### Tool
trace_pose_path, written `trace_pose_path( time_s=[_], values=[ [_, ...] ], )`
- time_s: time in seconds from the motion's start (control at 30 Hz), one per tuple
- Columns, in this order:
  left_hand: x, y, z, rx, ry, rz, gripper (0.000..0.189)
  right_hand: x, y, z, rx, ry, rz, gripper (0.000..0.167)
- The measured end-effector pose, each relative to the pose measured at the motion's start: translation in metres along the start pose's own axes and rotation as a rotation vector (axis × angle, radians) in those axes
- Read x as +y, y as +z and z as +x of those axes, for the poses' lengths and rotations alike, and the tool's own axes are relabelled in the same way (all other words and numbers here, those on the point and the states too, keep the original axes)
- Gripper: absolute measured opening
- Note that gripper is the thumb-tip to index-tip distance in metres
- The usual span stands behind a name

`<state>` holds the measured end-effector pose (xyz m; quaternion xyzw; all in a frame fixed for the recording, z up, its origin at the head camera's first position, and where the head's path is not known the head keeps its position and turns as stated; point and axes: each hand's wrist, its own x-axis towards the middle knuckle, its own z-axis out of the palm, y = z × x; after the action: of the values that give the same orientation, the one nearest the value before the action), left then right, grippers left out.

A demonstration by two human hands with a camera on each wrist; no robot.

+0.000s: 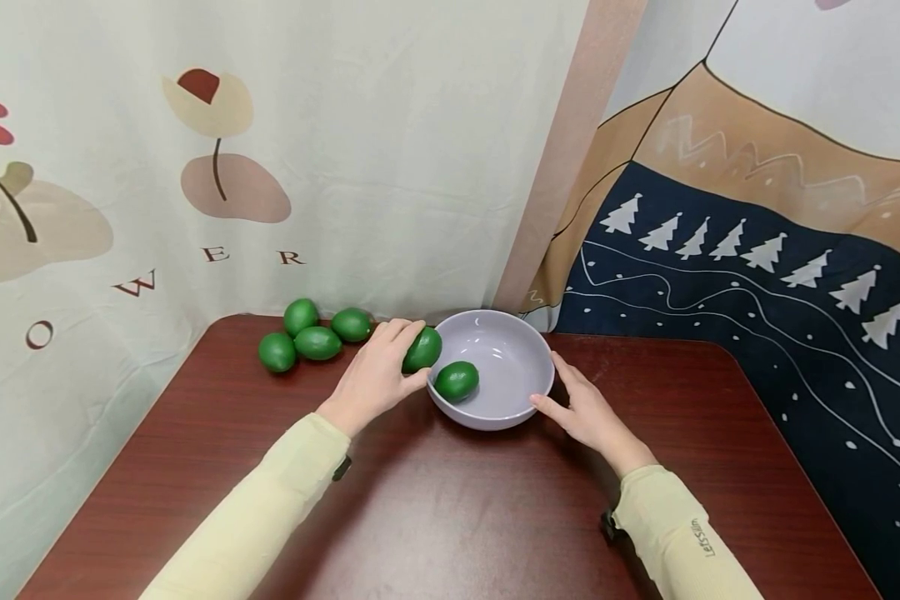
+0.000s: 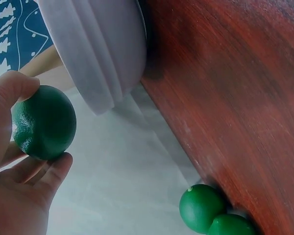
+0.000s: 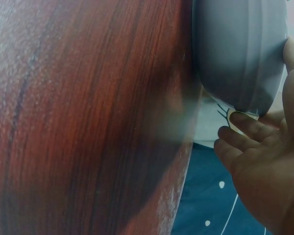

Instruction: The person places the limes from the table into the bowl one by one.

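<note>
My left hand grips a green lime between thumb and fingers, at the left rim of a pale lilac bowl. In the left wrist view, the held lime shows beside the outer wall of the bowl. Another lime lies inside the bowl, against its left side. On the right, my right hand holds the bowl's edge, its thumb at the rim and its fingers along the outside. The right wrist view shows those fingers beside the bowl's wall.
Several more limes sit grouped at the back left of the dark red wooden table. Behind the table's back edge hang a pale flower-print curtain and a navy cloth with white trees.
</note>
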<state>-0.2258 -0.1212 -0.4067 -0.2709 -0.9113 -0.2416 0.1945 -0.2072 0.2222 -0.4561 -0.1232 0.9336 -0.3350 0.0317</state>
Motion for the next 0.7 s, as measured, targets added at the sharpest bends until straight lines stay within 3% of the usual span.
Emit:
trace_pose_path(
  time_s=[0.7],
  values=[
    [0.014,0.01,0.004,-0.048,0.012,-0.053,0.061,0.0,0.0,0.0,-0.001,-0.003,0.005,0.091]
  ],
)
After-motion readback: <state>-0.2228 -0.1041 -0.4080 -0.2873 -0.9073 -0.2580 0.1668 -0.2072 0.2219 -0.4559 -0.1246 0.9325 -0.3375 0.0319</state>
